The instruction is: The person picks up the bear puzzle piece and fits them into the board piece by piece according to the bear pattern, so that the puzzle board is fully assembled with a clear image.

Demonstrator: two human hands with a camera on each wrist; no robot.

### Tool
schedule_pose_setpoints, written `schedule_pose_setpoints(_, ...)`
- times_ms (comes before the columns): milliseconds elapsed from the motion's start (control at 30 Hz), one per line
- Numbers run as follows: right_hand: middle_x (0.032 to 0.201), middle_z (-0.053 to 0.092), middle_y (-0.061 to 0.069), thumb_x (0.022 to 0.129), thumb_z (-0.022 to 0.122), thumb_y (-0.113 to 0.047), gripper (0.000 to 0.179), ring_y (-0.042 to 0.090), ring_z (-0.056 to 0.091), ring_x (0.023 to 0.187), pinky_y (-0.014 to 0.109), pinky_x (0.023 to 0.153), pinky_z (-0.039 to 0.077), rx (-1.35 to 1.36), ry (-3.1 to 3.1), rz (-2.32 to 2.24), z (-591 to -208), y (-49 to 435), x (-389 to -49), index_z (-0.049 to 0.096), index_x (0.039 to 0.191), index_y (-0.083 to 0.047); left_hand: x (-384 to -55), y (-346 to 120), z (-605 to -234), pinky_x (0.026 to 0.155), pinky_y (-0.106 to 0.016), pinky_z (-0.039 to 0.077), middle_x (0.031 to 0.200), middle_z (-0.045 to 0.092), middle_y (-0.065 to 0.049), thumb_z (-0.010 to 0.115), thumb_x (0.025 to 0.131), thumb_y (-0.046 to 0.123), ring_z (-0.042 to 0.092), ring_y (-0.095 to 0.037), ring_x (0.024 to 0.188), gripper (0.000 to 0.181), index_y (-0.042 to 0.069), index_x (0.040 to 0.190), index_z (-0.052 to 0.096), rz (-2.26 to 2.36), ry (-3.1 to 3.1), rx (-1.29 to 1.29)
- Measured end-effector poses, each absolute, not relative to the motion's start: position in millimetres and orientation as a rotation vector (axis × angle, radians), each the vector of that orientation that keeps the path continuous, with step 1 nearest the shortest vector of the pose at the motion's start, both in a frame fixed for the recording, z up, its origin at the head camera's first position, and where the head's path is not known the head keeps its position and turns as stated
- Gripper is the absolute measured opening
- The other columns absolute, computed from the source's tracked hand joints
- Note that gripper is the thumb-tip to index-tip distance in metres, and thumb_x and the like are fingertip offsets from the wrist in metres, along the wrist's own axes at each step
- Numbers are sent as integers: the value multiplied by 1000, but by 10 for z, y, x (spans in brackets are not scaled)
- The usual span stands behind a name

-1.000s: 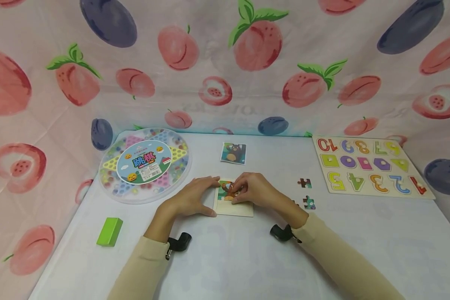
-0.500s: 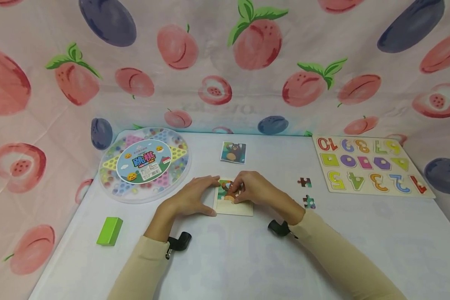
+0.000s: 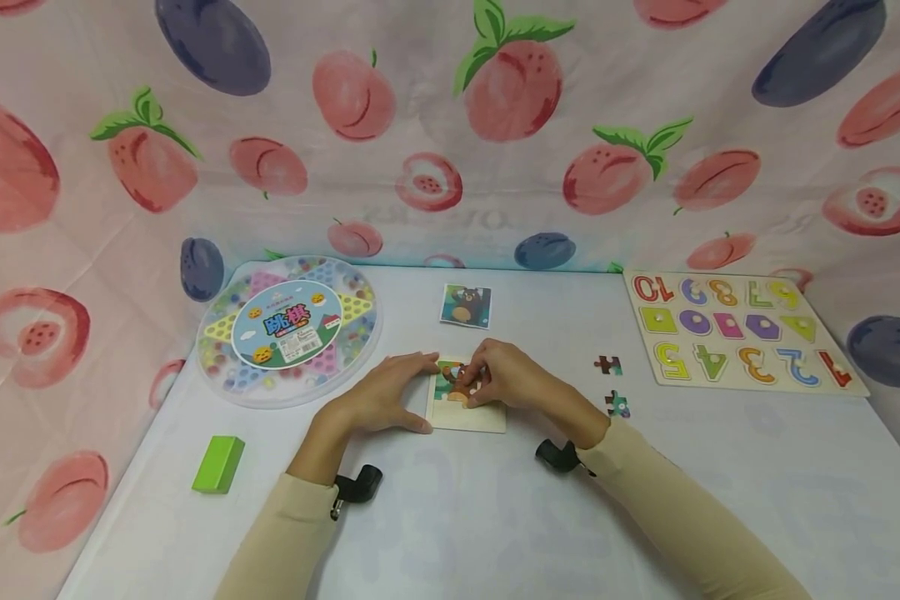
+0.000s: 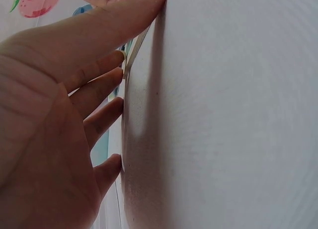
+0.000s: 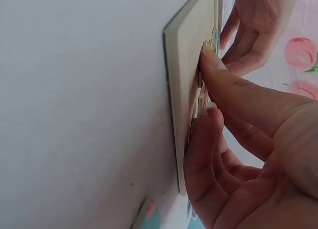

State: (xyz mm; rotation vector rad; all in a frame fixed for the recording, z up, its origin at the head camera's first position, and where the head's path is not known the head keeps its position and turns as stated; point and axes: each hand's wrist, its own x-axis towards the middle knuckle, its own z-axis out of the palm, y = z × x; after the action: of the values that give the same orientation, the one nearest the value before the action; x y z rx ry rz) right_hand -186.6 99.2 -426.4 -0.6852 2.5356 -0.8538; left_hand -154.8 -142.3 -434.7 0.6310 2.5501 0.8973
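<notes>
Pressing unevenly on the jigsaw piece [image 3: 477, 387] pinched by the right hand [image 3: 516, 377] may jam it or slide the wooden puzzle tray [image 3: 468, 419] from the spread-fingered left hand [image 3: 381, 396].

Right hand [image 5: 268, 189] has its thumb and curled fingers pinching at puzzle pieces [image 5: 201, 102] that sit on a pale board [image 5: 184, 65], seen nearly edge-on on the white tabletop [image 5: 79, 110]. Left hand [image 5: 261, 28] is past the board's far side, contact unclear. Loose piece [image 5: 151, 218] cut off at the bottom, peach-print cloth [image 5: 302, 55] at right.
</notes>
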Motion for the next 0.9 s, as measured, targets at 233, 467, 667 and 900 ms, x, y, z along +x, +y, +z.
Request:
schedule_pose_setpoints(233, 110, 64, 8, 80, 87, -11, 22, 11, 56, 81, 16, 67, 50, -724, 2490, -888, -4257, 1031, -1860, 78, 99, -8, -1539, -1423, -4332, 130, -55, 23, 166, 39, 1, 91, 76, 27, 26, -30, 158, 78, 14, 144, 54, 912, 2541, 618)
schedule_pose_setpoints(467, 119, 67, 8, 84, 84, -22, 36, 11, 62, 89, 21, 75, 53, -808, 2361, -923, -4175, 1194, -1908, 75, 116, -10, -1540, -1422, -4317, 130, -55, 23, 166, 38, 1, 91, 75, 27, 26, -31, 159, 78, 14, 143, 54, 914, 2540, 621)
schedule_pose_setpoints(667, 133, 67, 7, 88, 80, -28, 52, 22, 64, 108, 29, 80, 57, -816, 2421, -917, -4017, 1427, -1964, 65, 135, -12, -1543, -1419, -4319, 131, -53, 22, 166, 38, 1, 91, 75, 27, 26, -30, 159, 79, 15, 143, 54, 905, 2549, 620)
schedule_pose_setpoints(900, 144, 60, 14, 89, 80, -24, 59, 34, 58, 126, 50, 101, 57, -712, 2563, -943, -3846, 1797, -2012, 58, 142, -9, -1522, -1422, -4326, 132, -51, 22, 167, 37, 3, 91, 74, 25, 26, -29, 159, 79, 15, 143, 54, 910, 2543, 609)
